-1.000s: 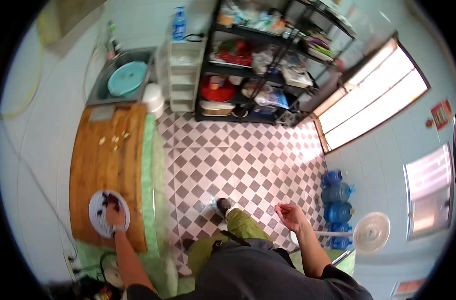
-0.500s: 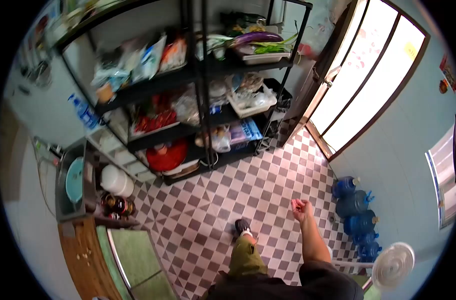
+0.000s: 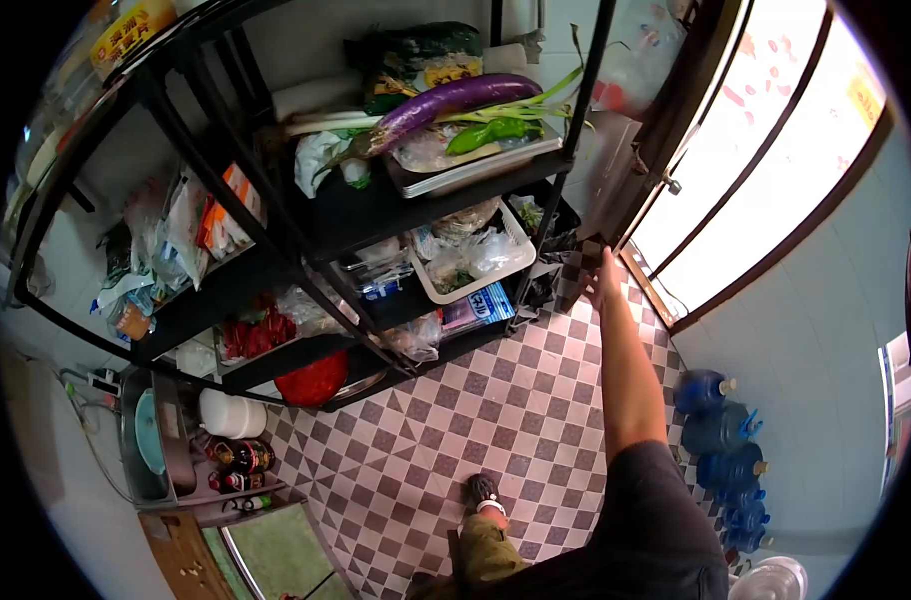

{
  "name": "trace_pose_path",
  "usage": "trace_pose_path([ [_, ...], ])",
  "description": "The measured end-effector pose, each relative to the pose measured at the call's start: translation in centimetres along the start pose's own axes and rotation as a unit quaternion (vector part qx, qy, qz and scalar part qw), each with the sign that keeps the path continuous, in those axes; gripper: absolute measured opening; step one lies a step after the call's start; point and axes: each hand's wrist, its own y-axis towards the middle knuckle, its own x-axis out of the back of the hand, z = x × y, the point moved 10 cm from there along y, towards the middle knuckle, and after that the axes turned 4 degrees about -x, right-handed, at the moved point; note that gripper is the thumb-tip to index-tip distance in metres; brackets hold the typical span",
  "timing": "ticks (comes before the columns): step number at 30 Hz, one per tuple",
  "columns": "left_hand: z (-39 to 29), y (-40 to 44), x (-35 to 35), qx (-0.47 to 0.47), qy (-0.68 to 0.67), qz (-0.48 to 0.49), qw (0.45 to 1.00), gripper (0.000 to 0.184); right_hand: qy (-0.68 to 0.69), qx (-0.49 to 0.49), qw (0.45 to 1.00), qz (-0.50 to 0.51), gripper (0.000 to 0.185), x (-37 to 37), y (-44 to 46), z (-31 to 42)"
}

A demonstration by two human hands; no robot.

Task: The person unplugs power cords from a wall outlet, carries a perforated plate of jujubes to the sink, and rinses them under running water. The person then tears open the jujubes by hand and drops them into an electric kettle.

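Note:
My right hand (image 3: 605, 284) reaches forward at the end of an outstretched arm, its fingers extended and holding nothing visible. In the picture it lies between the black shelf rack (image 3: 346, 205) and the lower end of the door frame (image 3: 648, 290). On the rack's upper shelf, a long purple eggplant (image 3: 456, 100) rests across a tray with a green pepper (image 3: 494, 134) and green onions (image 3: 551, 108). Below it stands a white basket (image 3: 524, 262) of plastic bags, with a blue and purple box (image 3: 479, 308) lower down. My left hand is out of view.
Several blue water jugs (image 3: 718, 428) line the right wall. At left are a sink with a teal basin (image 3: 150, 432), a white bucket (image 3: 232, 413), dark bottles (image 3: 246, 456) and a wooden board (image 3: 181, 550). A glazed door (image 3: 766, 130) stands at the upper right.
I have moved closer to the rack, which now looks larger. My right arm has stretched forward from a bent, curled-finger pose, and the hand is nearer the doorway and shelves.

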Motion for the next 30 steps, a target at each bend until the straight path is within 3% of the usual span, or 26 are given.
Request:
trace_pose_path([
  [2,1.0,0.0,-0.1,0.043,-0.001,-0.019,0.999,0.020,-0.037,0.072,0.992,0.100,0.051,-0.2,-2.4,-3.1],
  [3,1.8,-0.2,-0.1,0.066,-0.007,-0.038,0.997,0.025,-0.041,0.042,0.991,0.119,0.032,-1.6,-7.4,-5.3],
  [5,4.0,-1.9,1.1,0.122,-0.014,-0.092,0.988,0.034,-0.057,-0.082,0.981,0.169,0.026,-1.8,-14.0,-12.9],
  [6,5.2,-1.2,0.6,0.110,-0.070,-0.040,0.991,0.037,-0.035,-0.121,0.974,0.186,0.026,-2.4,-17.9,-16.5],
  [7,2.6,-1.8,-0.1,0.091,-0.118,-0.081,0.986,0.040,-0.060,-0.149,0.964,0.214,0.024,-3.2,-22.2,-19.3],
  [9,-2.0,-1.9,-2.1,0.086,-0.198,-0.041,0.975,0.038,-0.124,-0.215,0.926,0.284,0.021,-6.6,-28.6,-25.6],
  [12,-7.7,-2.2,-2.4,0.065,-0.328,0.023,0.942,0.044,-0.239,-0.228,0.845,0.421,0.011,-11.4,-40.1,-33.0],
  [14,-12.0,-3.3,-0.4,0.041,-0.356,0.043,0.933,0.047,-0.382,-0.080,0.759,0.521,0.009,-18.9,-51.3,-32.8],
  [19,-13.0,-7.7,9.6,-0.042,-0.410,0.051,0.910,0.034,-0.359,-0.018,0.620,0.697,0.021,-28.1,-79.1,-34.1],
  [24,-7.0,-13.9,25.1,-0.102,-0.319,-0.086,0.938,0.031,-0.303,0.139,0.456,0.826,0.030,-27.9,-102.4,-39.9],
  [30,-2.4,-23.6,40.3,-0.101,-0.253,-0.274,0.922,0.026,-0.305,0.083,0.371,0.873,0.026,-22.8,-117.0,-48.8],
])
